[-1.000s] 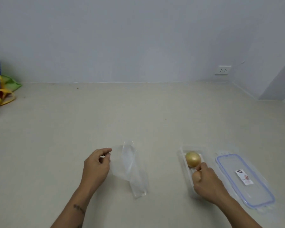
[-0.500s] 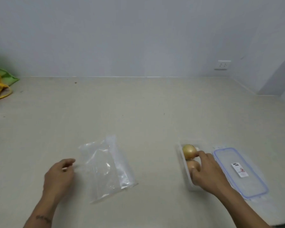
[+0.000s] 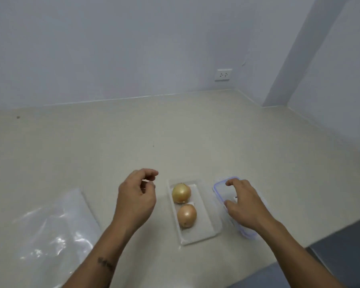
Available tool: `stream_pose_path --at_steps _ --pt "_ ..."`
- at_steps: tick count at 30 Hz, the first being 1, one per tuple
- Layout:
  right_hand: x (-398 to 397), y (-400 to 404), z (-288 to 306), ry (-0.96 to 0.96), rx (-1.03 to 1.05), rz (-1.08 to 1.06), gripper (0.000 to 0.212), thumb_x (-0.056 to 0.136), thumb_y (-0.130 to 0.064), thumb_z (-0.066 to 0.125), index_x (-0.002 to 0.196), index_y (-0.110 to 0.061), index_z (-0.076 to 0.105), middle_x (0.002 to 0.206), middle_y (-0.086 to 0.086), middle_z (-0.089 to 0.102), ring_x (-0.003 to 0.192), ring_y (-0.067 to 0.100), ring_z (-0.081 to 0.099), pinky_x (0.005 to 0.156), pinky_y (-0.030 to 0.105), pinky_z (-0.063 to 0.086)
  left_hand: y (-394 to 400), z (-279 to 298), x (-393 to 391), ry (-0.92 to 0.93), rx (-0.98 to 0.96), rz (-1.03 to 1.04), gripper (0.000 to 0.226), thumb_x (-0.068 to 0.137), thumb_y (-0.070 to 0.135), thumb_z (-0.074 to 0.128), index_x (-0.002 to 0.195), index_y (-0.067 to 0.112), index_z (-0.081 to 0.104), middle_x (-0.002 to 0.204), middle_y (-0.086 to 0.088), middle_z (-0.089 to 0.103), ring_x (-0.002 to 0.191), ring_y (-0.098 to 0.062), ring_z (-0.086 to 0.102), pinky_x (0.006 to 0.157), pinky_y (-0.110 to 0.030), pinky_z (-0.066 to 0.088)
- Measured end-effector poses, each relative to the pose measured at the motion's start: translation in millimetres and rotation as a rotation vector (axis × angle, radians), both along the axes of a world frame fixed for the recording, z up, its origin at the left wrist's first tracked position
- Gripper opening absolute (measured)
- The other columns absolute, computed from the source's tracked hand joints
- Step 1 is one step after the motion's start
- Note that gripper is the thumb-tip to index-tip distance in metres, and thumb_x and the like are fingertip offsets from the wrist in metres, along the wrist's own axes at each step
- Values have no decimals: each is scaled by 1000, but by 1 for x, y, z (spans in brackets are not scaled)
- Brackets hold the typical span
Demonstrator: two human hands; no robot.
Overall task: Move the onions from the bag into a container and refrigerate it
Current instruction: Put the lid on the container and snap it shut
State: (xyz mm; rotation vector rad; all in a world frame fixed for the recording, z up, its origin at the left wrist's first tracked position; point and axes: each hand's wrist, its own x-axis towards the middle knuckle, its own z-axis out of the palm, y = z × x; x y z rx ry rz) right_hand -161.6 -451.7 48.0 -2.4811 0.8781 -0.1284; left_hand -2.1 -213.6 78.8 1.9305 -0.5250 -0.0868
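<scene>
- Now I see two onions (image 3: 184,204) in the container (image 3: 204,229).
- My right hand (image 3: 245,204) spreads open over the lid (image 3: 218,189).
- My left hand (image 3: 136,201) hangs loosely curled, empty, beside the bag (image 3: 56,231).

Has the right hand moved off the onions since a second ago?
Yes. The right hand has left the container with the two onions and shifted rightward onto the blue-rimmed lid beside it.

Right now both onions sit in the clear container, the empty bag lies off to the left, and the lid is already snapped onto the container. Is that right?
Not quite. The head view shows the lid lying on the counter beside the container, under the right hand. Both onions sit in the open container, and the bag lies off to the left.
</scene>
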Motion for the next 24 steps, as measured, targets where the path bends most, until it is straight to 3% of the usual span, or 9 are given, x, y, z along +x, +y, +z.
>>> stream_pose_path --at_steps 5,8,11,12,15,16,18,20,24 --pt "-25 -59 -19 170 24 -39 53 85 -29 55 137 -30 42 138 6 40 125 29 39 101 40 40 -93 -22 -51 8 114 -251 33 86 7 52 107 27 66 96 13 62 80 -4 61 76 -25 52" --pt "-35 -87 -33 294 35 -5 62 85 -34 54 144 -38 35 151 8 28 136 32 28 109 44 34 -136 -36 -74 65 202 -378 34 88 15 52 119 28 58 109 11 58 91 0 58 84 -22 49" --pt "-47 -106 -46 400 57 42 69 81 -36 50 146 -44 29 155 6 22 139 32 24 109 45 31 -172 -50 -89 178 332 -462 44 89 18 53 132 26 48 128 4 52 113 -10 54 96 -24 43" --pt "-51 -111 -50 417 61 51 71 80 -36 49 146 -45 26 154 6 23 138 31 25 107 45 32 -182 -53 -92 229 373 -477 47 89 18 53 135 25 45 133 2 49 115 -11 52 96 -22 42" --pt "-63 -123 -60 400 53 33 73 78 -38 45 147 -46 23 152 4 25 136 27 25 106 44 33 -205 -60 -100 397 458 -458 57 86 22 53 141 25 39 141 -1 38 98 -5 52 74 -9 37" --pt "-66 -126 -62 382 54 18 73 78 -38 45 147 -46 24 151 4 26 136 26 26 106 44 34 -210 -63 -102 439 485 -433 61 84 22 53 143 25 37 144 -2 35 103 -9 53 77 -10 38" --pt "-69 -133 -64 342 57 -6 73 76 -38 48 146 -46 27 146 2 30 132 25 28 103 42 37 -219 -68 -107 498 551 -395 70 80 23 52 148 24 33 149 -7 30 125 -24 48 97 -23 41" --pt "-71 -138 -64 305 73 -26 70 75 -35 51 142 -44 34 134 0 36 124 24 34 99 40 41 -225 -72 -110 539 566 -365 78 75 22 53 150 23 31 151 -11 32 132 -31 45 109 -36 40" --pt "-71 -151 -59 208 232 -159 51 75 -20 56 124 -34 49 113 4 41 109 27 46 91 33 43 -228 -73 -109 641 373 -222 77 72 15 61 145 24 40 136 -11 47 105 -24 62 84 -30 54"
